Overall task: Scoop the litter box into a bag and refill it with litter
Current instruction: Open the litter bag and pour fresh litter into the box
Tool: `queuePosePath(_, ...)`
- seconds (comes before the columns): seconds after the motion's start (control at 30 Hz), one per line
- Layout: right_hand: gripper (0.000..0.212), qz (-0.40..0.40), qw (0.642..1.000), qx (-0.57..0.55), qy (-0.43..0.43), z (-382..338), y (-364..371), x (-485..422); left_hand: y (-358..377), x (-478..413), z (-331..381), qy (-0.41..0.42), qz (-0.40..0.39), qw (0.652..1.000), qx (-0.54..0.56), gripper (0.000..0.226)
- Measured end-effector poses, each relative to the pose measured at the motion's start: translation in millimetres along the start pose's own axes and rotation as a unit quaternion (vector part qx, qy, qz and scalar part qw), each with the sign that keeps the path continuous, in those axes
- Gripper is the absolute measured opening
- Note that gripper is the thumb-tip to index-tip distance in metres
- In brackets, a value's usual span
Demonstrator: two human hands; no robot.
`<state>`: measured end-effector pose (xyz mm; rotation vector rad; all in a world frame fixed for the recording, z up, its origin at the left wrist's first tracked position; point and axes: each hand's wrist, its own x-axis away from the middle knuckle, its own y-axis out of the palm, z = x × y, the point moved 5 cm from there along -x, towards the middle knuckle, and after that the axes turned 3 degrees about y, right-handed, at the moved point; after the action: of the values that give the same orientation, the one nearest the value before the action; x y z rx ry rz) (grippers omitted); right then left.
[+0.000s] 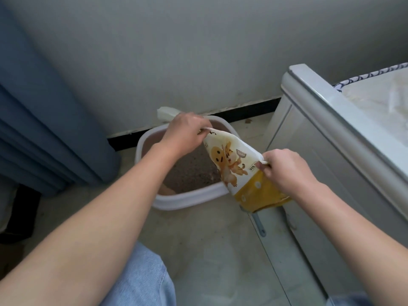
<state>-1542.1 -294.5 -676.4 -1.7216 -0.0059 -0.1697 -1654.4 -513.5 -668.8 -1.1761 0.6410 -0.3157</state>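
Note:
A white litter box [189,198] with brownish-grey litter [192,171] inside sits on the floor against the wall. Over its right side hangs a white and yellow litter bag [234,166] with cartoon cats printed on it. My left hand [185,131] pinches one top corner of the bag above the box. My right hand [284,166] pinches the other top corner, lower and to the right. The bag looks slack and mostly flat. A grey scoop handle [259,224] lies on the floor below the bag, its head hidden by the bag.
A white cabinet [326,138] stands close on the right. A blue curtain [44,120] hangs at the left. A white bundle [165,113] rests behind the box by the black baseboard [242,111]. My knee in jeans [143,281] is at the bottom.

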Motion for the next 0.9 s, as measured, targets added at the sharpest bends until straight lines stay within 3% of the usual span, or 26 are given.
queuePosePath(0.23,0.027,0.019,0.999,-0.028,-0.003,-16,-4,-12,11,5,10,0.051,-0.012,0.997,-0.059,0.022)
queuePosePath(0.47,0.022,0.019,0.999,-0.015,-0.028,-30,-10,-13,11,10,-4,0.005,-0.013,0.997,-0.071,0.016)
queuePosePath(0.7,0.023,0.007,0.999,-0.017,-0.032,-34,-10,-15,29,4,35,0.114,-0.056,0.991,-0.042,0.011)
queuePosePath(0.9,0.021,-0.003,1.0,-0.012,-0.012,-27,-5,-14,37,7,32,0.067,-0.065,0.995,-0.028,0.019)
